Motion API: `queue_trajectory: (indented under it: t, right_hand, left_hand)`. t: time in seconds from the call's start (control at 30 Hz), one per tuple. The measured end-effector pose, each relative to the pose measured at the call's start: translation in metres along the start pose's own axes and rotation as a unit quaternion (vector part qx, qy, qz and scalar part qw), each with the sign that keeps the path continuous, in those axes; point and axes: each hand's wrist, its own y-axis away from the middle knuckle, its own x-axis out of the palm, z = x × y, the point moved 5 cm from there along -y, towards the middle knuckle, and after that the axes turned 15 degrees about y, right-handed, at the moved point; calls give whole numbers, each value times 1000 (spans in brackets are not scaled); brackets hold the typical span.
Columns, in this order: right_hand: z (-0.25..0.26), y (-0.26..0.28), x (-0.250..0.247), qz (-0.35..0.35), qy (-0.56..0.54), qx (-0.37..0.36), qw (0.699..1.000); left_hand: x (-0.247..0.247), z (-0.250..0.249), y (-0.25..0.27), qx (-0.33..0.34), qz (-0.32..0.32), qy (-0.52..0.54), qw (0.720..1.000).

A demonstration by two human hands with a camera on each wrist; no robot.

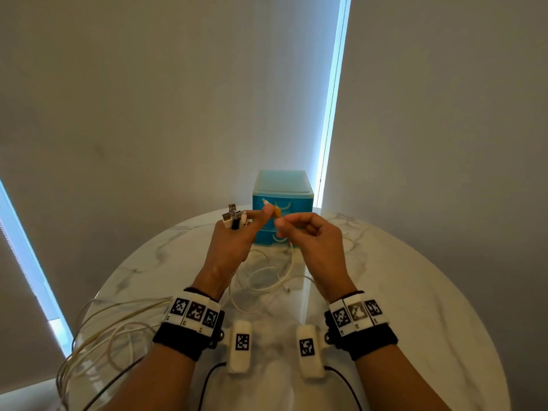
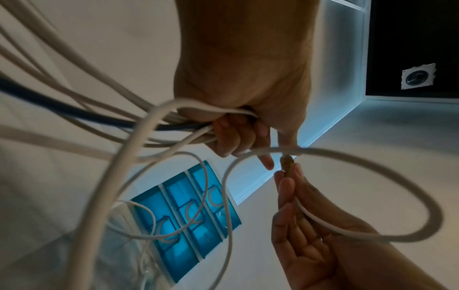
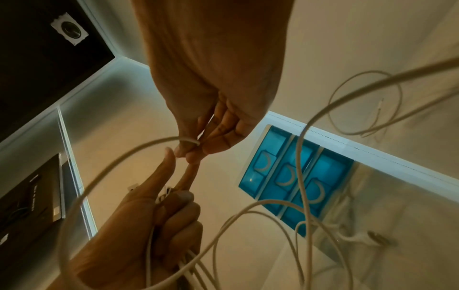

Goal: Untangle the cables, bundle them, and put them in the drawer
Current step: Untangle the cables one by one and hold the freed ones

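My left hand (image 1: 247, 225) grips a bundle of white cables and one dark cable, their USB plugs (image 1: 233, 217) sticking up above the fist. Its index finger and thumb reach toward an orange-collared connector (image 1: 275, 211) held up in front of the blue drawer unit (image 1: 281, 200). Just below that connector my right hand (image 1: 284, 225) pinches the same white cable (image 2: 323, 221). The left wrist view has the bundle (image 2: 174, 125) running into my left fist (image 2: 238, 129). In the right wrist view my right fingertips (image 3: 191, 149) nip a thin white cable. All three drawers are closed.
Loose white cable loops (image 1: 267, 277) lie on the round marble table (image 1: 415, 292) between my hands. More loops (image 1: 98, 330) hang over the table's left edge. The drawer unit stands at the far edge against the wall. Another thin cable (image 3: 372, 109) lies on the table.
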Motion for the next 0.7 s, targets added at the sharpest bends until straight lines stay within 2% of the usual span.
queue_trajectory:
  t: [0.13,0.23,0.3,0.33,0.4,0.47,0.53,0.6,0.7]
  right_hand:
    - [2,4,7,28,12,2,1000]
    - [3,8,16,77,-26,37,996]
    - [0,13,26,160,-75,94,980]
    - [-1,17,31,215,-66,106,969]
    - [-3,24,36,331,1,83,940]
    - [0,29,38,405,35,45,913]
    - [8,28,36,402,-5,40,915]
    - [16,22,27,358,-111,57,925]
    - [26,12,2,280,-275,70,917]
  left_hand:
    - [-2,1,1,-12,-9,13,1000]
    - [-13,10,-7,-4,-52,35,998]
    - [-22,15,-11,-3,-87,83,993]
    - [-26,17,-12,0,-104,127,986]
    - [-35,18,-13,3,-143,203,969]
    - [-44,19,-14,0,-187,234,954]
    - [-52,21,-16,-2,-218,250,943]
    - [-59,21,-20,2,-236,260,936]
    - [-65,20,-21,12,-256,272,928]
